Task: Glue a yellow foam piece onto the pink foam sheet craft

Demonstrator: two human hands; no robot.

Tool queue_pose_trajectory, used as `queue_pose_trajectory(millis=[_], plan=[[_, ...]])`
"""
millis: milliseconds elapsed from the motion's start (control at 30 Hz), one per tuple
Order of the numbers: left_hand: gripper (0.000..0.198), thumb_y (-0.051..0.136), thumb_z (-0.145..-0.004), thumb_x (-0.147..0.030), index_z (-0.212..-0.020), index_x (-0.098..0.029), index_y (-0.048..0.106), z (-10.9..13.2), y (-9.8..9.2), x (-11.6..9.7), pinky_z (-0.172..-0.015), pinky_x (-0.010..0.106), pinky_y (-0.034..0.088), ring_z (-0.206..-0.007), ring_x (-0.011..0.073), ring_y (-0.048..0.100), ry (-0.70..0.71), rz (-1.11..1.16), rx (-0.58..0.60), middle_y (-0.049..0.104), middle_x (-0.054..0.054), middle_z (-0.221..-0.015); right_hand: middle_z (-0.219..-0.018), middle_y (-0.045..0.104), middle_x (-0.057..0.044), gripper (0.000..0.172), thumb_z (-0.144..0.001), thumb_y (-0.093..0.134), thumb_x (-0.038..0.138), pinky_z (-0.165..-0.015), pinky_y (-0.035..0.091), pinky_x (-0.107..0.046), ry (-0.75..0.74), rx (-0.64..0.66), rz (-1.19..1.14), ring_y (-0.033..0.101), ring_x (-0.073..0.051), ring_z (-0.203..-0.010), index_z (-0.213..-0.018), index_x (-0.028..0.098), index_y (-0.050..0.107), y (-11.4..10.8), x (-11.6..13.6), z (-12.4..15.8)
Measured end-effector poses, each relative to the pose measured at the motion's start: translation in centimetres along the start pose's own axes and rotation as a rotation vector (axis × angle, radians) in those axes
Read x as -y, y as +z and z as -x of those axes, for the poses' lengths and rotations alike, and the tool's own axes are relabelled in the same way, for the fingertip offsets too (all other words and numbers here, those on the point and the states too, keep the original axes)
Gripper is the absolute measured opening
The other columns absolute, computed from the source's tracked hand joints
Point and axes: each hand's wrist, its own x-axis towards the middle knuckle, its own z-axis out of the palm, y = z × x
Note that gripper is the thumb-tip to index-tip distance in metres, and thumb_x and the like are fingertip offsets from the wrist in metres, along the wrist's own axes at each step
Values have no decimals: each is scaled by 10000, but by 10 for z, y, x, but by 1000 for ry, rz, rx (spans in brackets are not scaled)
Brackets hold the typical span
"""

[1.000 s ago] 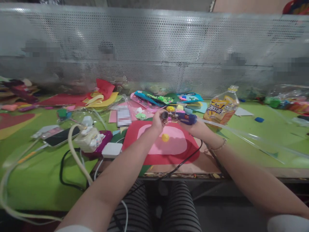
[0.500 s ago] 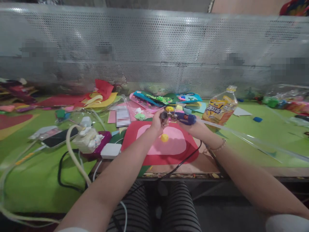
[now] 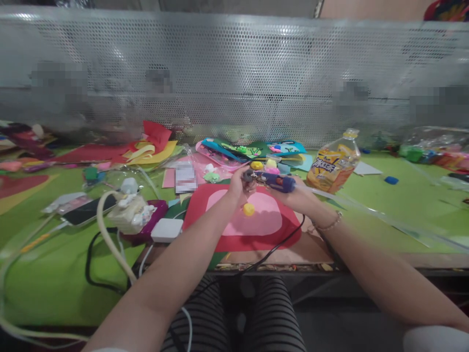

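My right hand (image 3: pixel 295 198) is wrapped round a blue hot glue gun (image 3: pixel 279 182). A long clear glue stick (image 3: pixel 348 201) sticks out of its back end toward the right. My left hand (image 3: pixel 239 188) pinches a small dark round piece (image 3: pixel 249 176) at the nozzle end; its kind is hard to make out. Beneath both hands lies a red felt sheet (image 3: pixel 196 210) with a pink rounded shape (image 3: pixel 267 217) on it. A small yellow piece (image 3: pixel 248 209) rests on the pink. The gun's black cord (image 3: pixel 276 248) runs down over the table edge.
At the left are a power strip (image 3: pixel 128 215) with cables, a white adapter (image 3: pixel 166 230) and a phone (image 3: pixel 90 211). A plastic bottle (image 3: pixel 331 166) stands right of my hands. Felt scraps (image 3: pixel 157 134) and bags lie along the back, before a perforated metal panel (image 3: pixel 234 78).
The glue gun's back end has dipped slightly, with my right hand. My left hand keeps hold of the dark piece near the nozzle, almost unmoved.
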Motion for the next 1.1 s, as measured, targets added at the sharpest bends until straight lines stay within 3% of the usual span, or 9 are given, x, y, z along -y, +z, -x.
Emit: queue_pose_trajectory(millis=[200, 500, 767, 967, 1100], plan=[[167, 508, -695, -305, -637, -148, 504, -1, 1, 1, -339, 184, 222, -332, 57, 364, 44, 51, -86, 435, -26, -433, -580, 470, 4, 214, -747, 519, 362, -492, 333, -257, 11, 7, 10, 385, -116, -544, -635, 180, 501, -1, 6, 1], [213, 533, -685, -340, -596, -152, 488, 0, 0, 2, -350, 190, 230, -343, 58, 355, 6, -10, -38, 407, -30, -408, -528, 425, 25, 267, -756, 492, 423, -478, 295, -247, 38, 7, 22, 372, -104, -505, -627, 192, 454, -1, 0, 0], [264, 479, -724, -345, -540, -159, 449, -6, -6, 3, -350, 190, 214, -331, 59, 292, -19, -9, 82, 378, -18, -378, -644, 553, 5, 239, -762, 482, 418, -563, 366, -258, -12, -29, 66, 470, -130, -589, -704, 191, 530, 0, -9, -4], [252, 478, -717, -331, -532, -164, 437, -4, -4, 2, -351, 190, 207, -326, 58, 267, -17, 10, 67, 355, -24, -367, -739, 608, -19, 220, -758, 493, 397, -620, 405, -277, -7, 2, 24, 529, -161, -682, -778, 196, 581, -1, -9, -4], [234, 481, -706, -315, -532, -165, 435, -2, -2, 1, -353, 190, 205, -330, 59, 286, -16, 35, 29, 356, -25, -376, -622, 582, -16, 241, -756, 505, 397, -580, 407, -278, 16, 14, -6, 534, -174, -648, -819, 191, 613, -3, -4, -2]])
